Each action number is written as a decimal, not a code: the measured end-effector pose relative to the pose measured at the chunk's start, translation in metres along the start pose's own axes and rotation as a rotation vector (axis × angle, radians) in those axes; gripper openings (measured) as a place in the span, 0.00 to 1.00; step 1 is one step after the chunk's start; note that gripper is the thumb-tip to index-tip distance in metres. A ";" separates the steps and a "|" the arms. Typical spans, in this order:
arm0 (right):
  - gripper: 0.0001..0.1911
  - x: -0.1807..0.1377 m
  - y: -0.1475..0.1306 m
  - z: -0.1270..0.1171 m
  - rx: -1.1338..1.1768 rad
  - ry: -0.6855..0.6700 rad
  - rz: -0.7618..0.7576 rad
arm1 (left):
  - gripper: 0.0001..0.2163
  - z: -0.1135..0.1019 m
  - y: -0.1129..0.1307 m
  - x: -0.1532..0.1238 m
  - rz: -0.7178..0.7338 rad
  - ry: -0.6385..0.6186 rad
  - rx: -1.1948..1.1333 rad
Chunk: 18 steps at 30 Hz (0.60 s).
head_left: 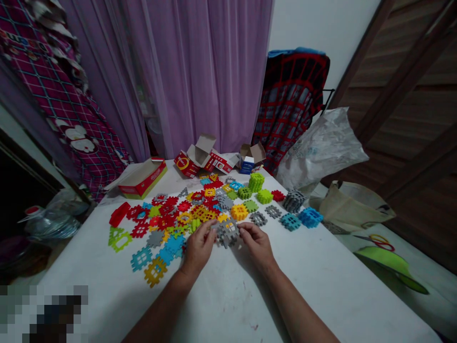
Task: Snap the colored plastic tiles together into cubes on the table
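Both hands meet over a cluster of grey waffle-block pieces [227, 232] on the white table [228, 295]. My left hand [198, 247] pinches the left side of the grey pieces with its fingers closed. My right hand [256, 242] grips their right side the same way. Just beyond them lies a spread of loose red, yellow, green and blue pieces [178, 214]. Sorted stacks stand farther back: green [256, 182], yellow [239, 212], grey [293, 200] and blue [310, 216].
Opened red cardboard boxes [200, 159] and a flat red box [143, 178] sit at the table's far edge, before a purple curtain. A white plastic bag [321, 150] and a cloth bag [353, 209] lie to the right. Bagged clutter [53, 221] sits to the left.
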State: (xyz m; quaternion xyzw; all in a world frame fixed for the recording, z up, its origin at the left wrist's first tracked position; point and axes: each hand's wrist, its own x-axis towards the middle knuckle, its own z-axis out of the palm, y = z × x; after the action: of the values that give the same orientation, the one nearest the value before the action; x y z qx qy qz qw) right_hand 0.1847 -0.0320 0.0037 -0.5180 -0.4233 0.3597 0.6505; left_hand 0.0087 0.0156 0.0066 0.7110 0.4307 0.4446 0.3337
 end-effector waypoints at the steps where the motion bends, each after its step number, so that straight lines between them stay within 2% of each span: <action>1: 0.15 0.000 0.000 -0.001 0.005 -0.002 0.002 | 0.15 0.000 0.002 0.000 -0.116 -0.022 -0.080; 3: 0.16 -0.001 0.000 -0.001 0.018 -0.016 0.003 | 0.19 0.000 0.007 0.002 -0.287 -0.067 -0.201; 6: 0.17 -0.002 0.002 0.001 0.031 -0.053 0.004 | 0.23 -0.002 0.016 0.003 -0.406 -0.116 -0.284; 12: 0.17 -0.003 0.003 0.005 0.041 -0.051 -0.015 | 0.22 -0.004 0.022 0.003 -0.478 -0.175 -0.355; 15: 0.17 -0.002 0.002 0.004 0.034 -0.014 -0.009 | 0.21 -0.004 0.021 0.001 -0.523 -0.261 -0.421; 18: 0.16 -0.001 -0.001 0.002 0.031 -0.018 0.012 | 0.25 -0.003 0.020 -0.001 -0.572 -0.337 -0.491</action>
State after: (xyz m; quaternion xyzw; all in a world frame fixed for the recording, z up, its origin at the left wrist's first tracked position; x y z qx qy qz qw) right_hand 0.1829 -0.0322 0.0046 -0.5071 -0.4204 0.3749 0.6524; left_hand 0.0120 0.0070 0.0250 0.5249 0.4315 0.3010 0.6691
